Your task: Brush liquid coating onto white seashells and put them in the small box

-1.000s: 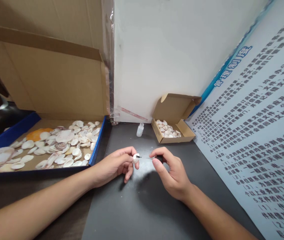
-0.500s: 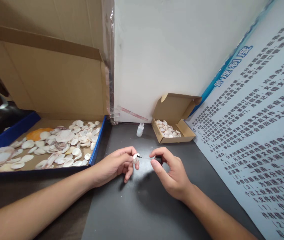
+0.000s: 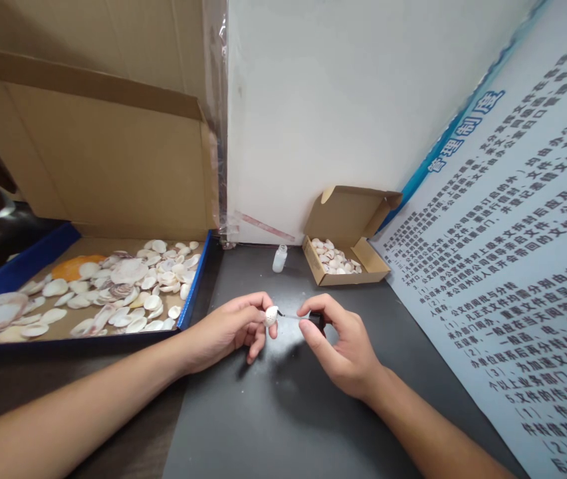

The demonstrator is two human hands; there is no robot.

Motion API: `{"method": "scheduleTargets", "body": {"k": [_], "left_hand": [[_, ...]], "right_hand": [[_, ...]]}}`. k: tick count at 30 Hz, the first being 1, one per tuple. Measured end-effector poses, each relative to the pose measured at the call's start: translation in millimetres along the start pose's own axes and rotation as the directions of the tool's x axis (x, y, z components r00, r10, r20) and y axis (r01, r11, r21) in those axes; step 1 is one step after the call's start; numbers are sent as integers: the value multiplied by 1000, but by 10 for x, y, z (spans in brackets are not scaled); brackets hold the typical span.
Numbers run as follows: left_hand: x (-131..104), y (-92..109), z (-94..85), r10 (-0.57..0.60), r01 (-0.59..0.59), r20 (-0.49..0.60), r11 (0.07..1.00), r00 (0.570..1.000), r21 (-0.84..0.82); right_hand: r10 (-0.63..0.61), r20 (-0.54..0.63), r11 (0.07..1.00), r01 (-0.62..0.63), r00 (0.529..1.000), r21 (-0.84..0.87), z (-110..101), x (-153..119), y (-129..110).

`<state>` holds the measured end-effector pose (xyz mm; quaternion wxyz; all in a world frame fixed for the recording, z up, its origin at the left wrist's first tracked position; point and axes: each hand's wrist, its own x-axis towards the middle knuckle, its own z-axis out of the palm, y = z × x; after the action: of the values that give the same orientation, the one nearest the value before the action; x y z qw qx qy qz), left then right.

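Between the thumb and fingers of my left hand (image 3: 236, 327) is a small white shell (image 3: 271, 317), held above the dark tabletop. My right hand (image 3: 343, 342) pinches a black cap (image 3: 317, 320) with a thin stem pointing left. The dark brush tip (image 3: 280, 312) at the end of the stem is at the right edge of the shell. Beyond the hands, a small translucent bottle (image 3: 280, 259) stands upright with its mouth uncovered.
On the left, a large blue-edged box (image 3: 197, 283) holds many shells, its cardboard lid raised. A small cardboard box (image 3: 320, 274) of shells sits at the back right. A white wall and a printed poster (image 3: 512, 233) border the table (image 3: 243, 426).
The brush tip has moved from over the shell's face to its right edge. The black cap shows more in my right hand, while my left hand has hardly moved.
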<state>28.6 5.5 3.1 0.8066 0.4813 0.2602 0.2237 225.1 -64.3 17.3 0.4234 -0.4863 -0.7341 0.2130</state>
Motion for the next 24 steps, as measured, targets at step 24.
{"method": "scheduleTargets", "body": {"k": [24], "left_hand": [[-6, 12, 6, -14, 14, -22, 1000, 1000, 7]], "right_hand": [[-24, 36, 1000, 24, 999, 5, -9, -8, -5]]}}
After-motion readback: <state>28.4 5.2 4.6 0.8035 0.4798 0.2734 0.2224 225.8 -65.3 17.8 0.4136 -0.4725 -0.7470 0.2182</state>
